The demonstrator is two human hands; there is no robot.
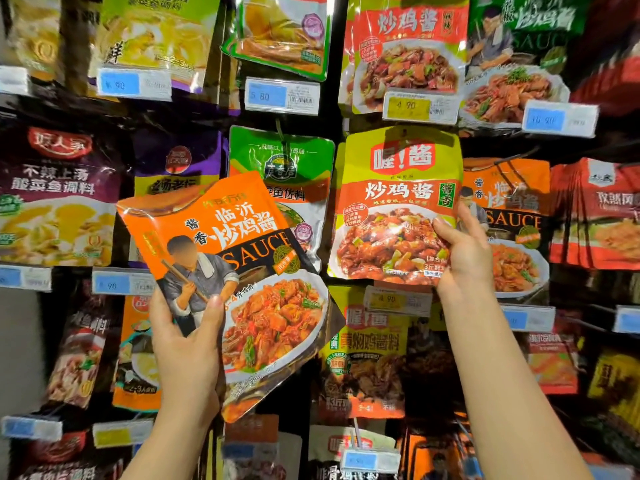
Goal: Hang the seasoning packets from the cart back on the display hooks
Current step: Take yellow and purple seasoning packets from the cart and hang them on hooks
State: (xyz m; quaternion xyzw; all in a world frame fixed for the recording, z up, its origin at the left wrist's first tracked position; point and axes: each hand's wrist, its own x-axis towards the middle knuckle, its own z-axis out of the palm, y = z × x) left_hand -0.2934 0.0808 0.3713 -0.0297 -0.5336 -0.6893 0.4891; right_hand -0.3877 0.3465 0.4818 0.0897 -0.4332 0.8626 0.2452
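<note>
My left hand (187,344) grips an orange SAUCE packet (249,271) by its lower left edge, thumb across the front, tilted in front of the display. My right hand (462,251) pinches the lower right edge of a yellow-green and red chicken sauce packet (394,202), held up against the rack in the middle row. Its top sits at a hook I cannot make out clearly. Matching orange SAUCE packets (512,220) hang just right of my right hand.
Rows of hanging seasoning packets fill the wall: a green packet (280,161) behind the orange one, purple ones (59,188) at left, red ones (595,213) at right. Price tags (282,95) stick out on hook ends between rows. The cart is out of view.
</note>
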